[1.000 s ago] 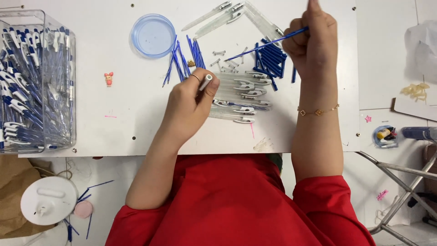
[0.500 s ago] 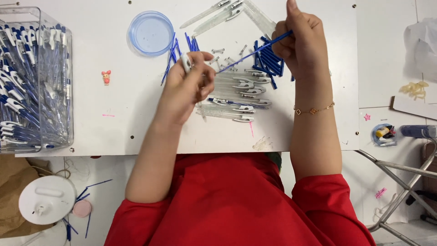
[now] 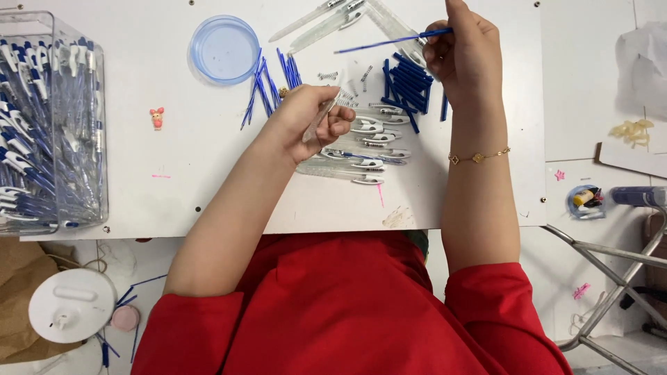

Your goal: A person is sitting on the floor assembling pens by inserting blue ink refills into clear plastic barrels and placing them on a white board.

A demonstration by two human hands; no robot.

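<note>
My left hand (image 3: 306, 121) grips a clear pen barrel (image 3: 321, 119) over the middle of the white table (image 3: 174, 187). My right hand (image 3: 467, 52) is raised at the far right and pinches a thin blue ink refill (image 3: 389, 44) that points left. Between the hands lie several clear pen barrels with white clips (image 3: 368, 149), a pile of short blue parts (image 3: 410, 87), small metal springs (image 3: 347, 87) and loose blue refills (image 3: 267, 87). Long clear barrels (image 3: 326, 19) lie at the far edge.
A clear box (image 3: 52, 121) of finished blue-and-white pens stands at the left. A round blue lid (image 3: 224, 48) and a tiny pink figure (image 3: 158, 118) lie on the table. A white round device (image 3: 71, 304) sits on the floor; a metal frame (image 3: 611, 278) is at right.
My left hand has moved up and right over the pen barrels, still holding a barrel. My right hand stayed high, and the blue refill has tilted closer to level.
</note>
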